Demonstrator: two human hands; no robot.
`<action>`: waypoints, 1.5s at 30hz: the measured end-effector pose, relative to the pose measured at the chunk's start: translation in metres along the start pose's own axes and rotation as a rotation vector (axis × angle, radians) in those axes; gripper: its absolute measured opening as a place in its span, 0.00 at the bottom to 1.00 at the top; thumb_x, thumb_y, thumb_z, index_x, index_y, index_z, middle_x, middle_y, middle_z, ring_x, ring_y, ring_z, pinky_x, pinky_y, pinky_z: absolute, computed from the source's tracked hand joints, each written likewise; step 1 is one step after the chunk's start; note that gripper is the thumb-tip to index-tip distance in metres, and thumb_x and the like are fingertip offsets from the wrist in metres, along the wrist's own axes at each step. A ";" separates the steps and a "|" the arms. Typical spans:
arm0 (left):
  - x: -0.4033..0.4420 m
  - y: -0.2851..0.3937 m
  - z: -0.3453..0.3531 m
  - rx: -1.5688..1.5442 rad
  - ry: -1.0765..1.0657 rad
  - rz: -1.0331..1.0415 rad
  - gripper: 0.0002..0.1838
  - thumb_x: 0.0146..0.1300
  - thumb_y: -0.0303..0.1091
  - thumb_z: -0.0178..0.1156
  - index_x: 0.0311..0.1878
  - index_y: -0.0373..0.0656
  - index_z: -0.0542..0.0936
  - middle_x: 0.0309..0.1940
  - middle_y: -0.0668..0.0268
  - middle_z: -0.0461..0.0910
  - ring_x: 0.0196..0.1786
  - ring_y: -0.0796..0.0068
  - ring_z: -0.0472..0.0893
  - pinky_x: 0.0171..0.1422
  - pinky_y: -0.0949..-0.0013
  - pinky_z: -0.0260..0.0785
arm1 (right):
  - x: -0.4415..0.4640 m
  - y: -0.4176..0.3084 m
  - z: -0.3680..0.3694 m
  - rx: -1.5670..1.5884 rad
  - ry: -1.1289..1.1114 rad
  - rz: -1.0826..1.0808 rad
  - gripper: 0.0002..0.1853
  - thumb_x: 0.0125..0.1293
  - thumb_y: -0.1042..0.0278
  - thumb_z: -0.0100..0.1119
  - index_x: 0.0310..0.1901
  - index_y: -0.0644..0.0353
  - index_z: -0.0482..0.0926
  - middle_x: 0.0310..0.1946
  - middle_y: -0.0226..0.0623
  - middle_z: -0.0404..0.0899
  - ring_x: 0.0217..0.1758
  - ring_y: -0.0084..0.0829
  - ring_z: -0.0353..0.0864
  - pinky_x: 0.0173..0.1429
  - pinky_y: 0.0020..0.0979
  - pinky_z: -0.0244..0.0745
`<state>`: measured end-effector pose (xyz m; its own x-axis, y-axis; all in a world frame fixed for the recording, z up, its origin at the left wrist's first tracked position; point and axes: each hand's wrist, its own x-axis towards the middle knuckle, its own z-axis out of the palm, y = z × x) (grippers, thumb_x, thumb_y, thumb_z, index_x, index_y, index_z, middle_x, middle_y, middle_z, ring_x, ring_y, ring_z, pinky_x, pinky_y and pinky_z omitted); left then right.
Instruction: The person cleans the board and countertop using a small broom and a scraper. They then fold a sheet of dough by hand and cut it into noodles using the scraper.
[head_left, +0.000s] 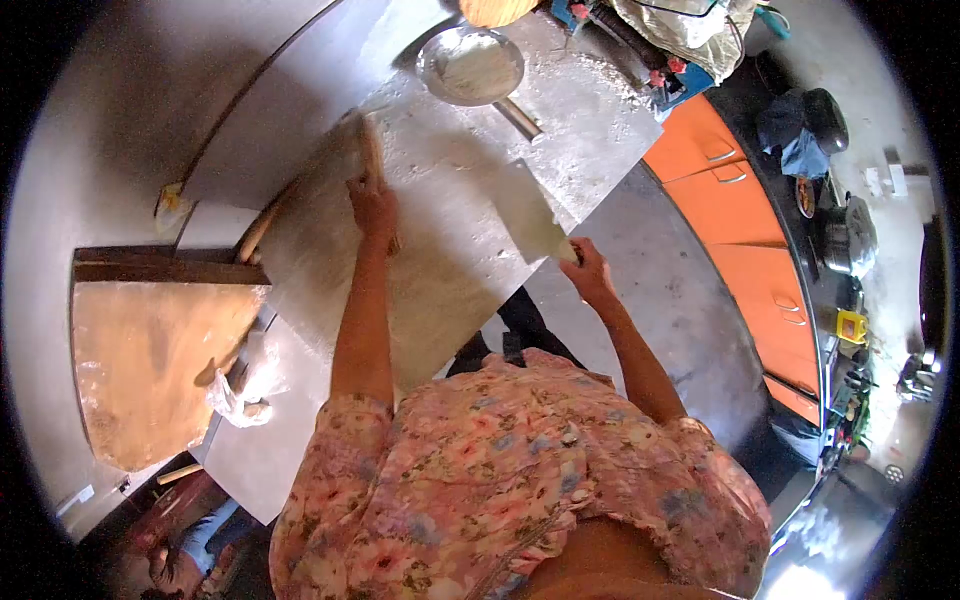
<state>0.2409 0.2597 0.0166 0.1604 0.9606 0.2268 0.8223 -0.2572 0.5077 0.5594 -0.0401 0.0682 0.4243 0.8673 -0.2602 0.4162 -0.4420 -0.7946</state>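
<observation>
Head view: to the near left of the pan (432,76), a wooden rod (372,146) is gripped by the curled left hand (373,207), its long axis running forward; a flat-bladed tool (527,215), slanted toward the pan, is held in the closed right hand (590,269).

We are in a kitchen: orange cabinets (725,205) with metal handles run beneath a dark counter (738,107), where we see a large metal pot (850,238). On the table (440,205) before us, white powder lies scattered near a pan (471,66). Whether home or business, we cannot tell.
</observation>
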 end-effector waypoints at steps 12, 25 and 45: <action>-0.096 0.025 -0.040 0.074 0.030 0.137 0.35 0.62 0.37 0.63 0.70 0.39 0.64 0.63 0.49 0.67 0.62 0.47 0.67 0.67 0.52 0.62 | 0.217 -0.019 0.006 0.369 -0.043 -0.309 0.23 0.77 0.52 0.46 0.58 0.65 0.74 0.45 0.39 0.82 0.45 0.29 0.82 0.47 0.31 0.79; -0.168 0.118 -0.102 -1.004 -0.067 -0.629 0.26 0.67 0.48 0.60 0.59 0.37 0.73 0.57 0.48 0.73 0.58 0.48 0.73 0.61 0.56 0.67 | 0.043 -0.171 0.080 0.392 -0.431 -0.091 0.17 0.74 0.56 0.52 0.54 0.60 0.73 0.28 0.27 0.73 0.27 0.17 0.70 0.29 0.22 0.67; -0.428 -0.132 -0.347 -1.224 1.071 -0.924 0.07 0.66 0.34 0.60 0.35 0.42 0.74 0.26 0.67 0.74 0.29 0.74 0.76 0.38 0.66 0.75 | 0.127 -0.032 0.011 -0.759 0.033 -0.407 0.30 0.61 0.50 0.67 0.55 0.67 0.75 0.52 0.52 0.77 0.58 0.50 0.73 0.63 0.44 0.66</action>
<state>-0.1253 -0.1542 0.1408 -0.8154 0.4820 -0.3206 -0.4374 -0.1501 0.8867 0.5914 0.0864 0.0547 0.1434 0.9896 -0.0097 0.9610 -0.1415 -0.2377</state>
